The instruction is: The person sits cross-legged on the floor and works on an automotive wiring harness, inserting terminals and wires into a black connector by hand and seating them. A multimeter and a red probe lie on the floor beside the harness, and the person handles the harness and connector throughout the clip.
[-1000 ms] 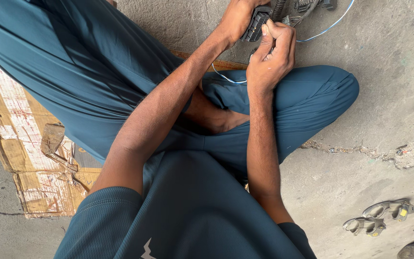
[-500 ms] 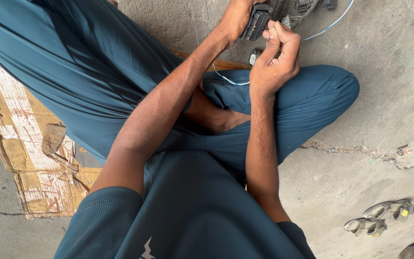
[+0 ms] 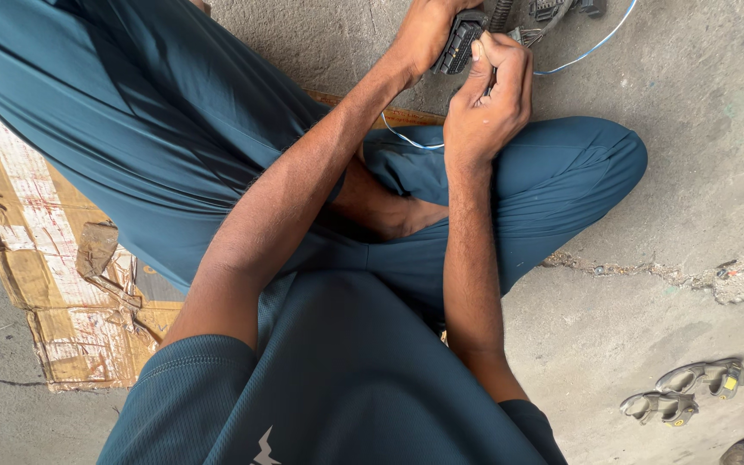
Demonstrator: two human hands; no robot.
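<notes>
Left hand (image 3: 424,34) grips a black ribbed connector (image 3: 461,41); right hand (image 3: 486,108) is curled shut against it, pinching something unclear.

The connector (image 3: 458,43) is black plastic, matt and ribbed. A thin blue wire (image 3: 592,47) has a smooth, slightly glossy plastic coat. The trousers (image 3: 174,146) and shirt (image 3: 346,379) are teal cloth, soft and matt, and the shirt sleeve shows a fine knit mesh. The cardboard (image 3: 36,258) is brown, worn and torn, its paper skin peeling. The floor (image 3: 691,172) is grey concrete, rough, cracked and dusty. The sandals (image 3: 686,392) look like dull grey rubber or plastic.
</notes>
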